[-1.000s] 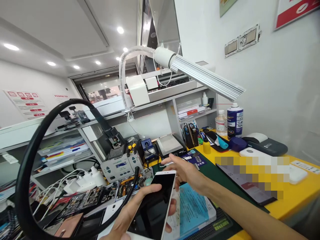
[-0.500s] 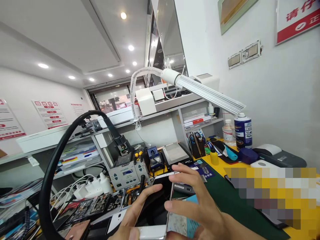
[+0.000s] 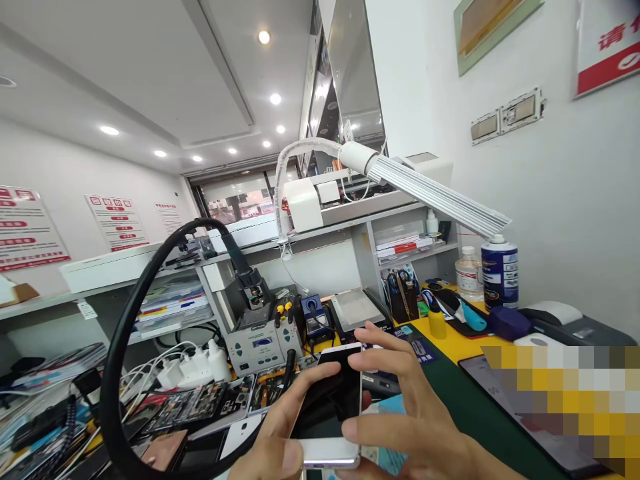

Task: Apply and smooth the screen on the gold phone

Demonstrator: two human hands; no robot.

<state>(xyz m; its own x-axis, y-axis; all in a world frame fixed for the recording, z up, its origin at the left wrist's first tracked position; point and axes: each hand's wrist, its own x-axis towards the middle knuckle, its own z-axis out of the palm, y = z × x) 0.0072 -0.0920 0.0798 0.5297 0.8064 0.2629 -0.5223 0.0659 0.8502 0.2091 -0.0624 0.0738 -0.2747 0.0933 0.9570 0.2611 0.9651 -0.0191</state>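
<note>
A white-framed smartphone with a dark screen is held up at the bottom centre, its screen towards me. My left hand grips its left side, the thumb at the lower white edge and the index finger reaching over the upper screen. Curled around the right side is my right hand, with its thumb at the lower right corner and fingertips along the upper right edge. Behind the phone, a blue and white printed sheet lies partly hidden on the dark green mat.
A thick black hose loops at the left, in front of circuit boards and a rework station. A white lamp reaches overhead. At right stand a blue spray can and a yellow bottle; a tablet-like screen lies below.
The view has shifted, so the surroundings appear further right. Both hands still hold the phone; my right thumb now rests at its lower right corner.
</note>
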